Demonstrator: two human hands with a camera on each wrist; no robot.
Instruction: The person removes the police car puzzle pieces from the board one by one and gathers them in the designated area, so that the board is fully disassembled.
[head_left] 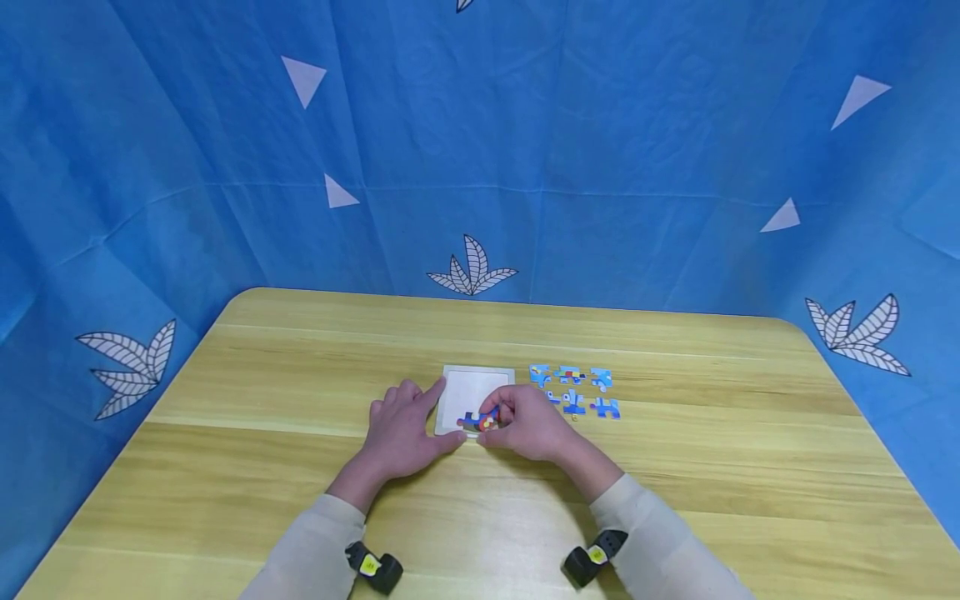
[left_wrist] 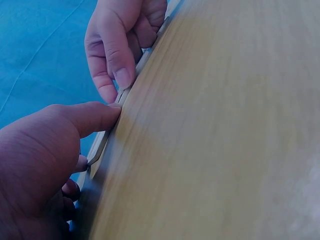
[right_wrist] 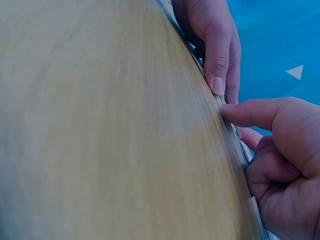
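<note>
A square white puzzle tray [head_left: 477, 367] with a raised pale rim lies on the table. My left hand [head_left: 405, 429] braces its left side, the index finger along the left edge and the thumb on the near rim. In the tray's near part sits a blue and dark puzzle piece [head_left: 468, 421]. Beside it, my right hand [head_left: 528, 421] holds a red, yellow and blue puzzle piece [head_left: 489, 419] between index finger and thumb, low over the tray. The right wrist view shows the right thumb [right_wrist: 250, 112] at the near rim and the other fingers curled.
Several loose blue puzzle pieces [head_left: 574, 400] lie in two rows right of the tray, close to the right hand. The wooden table [head_left: 712, 467] reaches back to a blue patterned curtain [head_left: 480, 125]. Both sleeves carry a black wrist camera [head_left: 375, 568].
</note>
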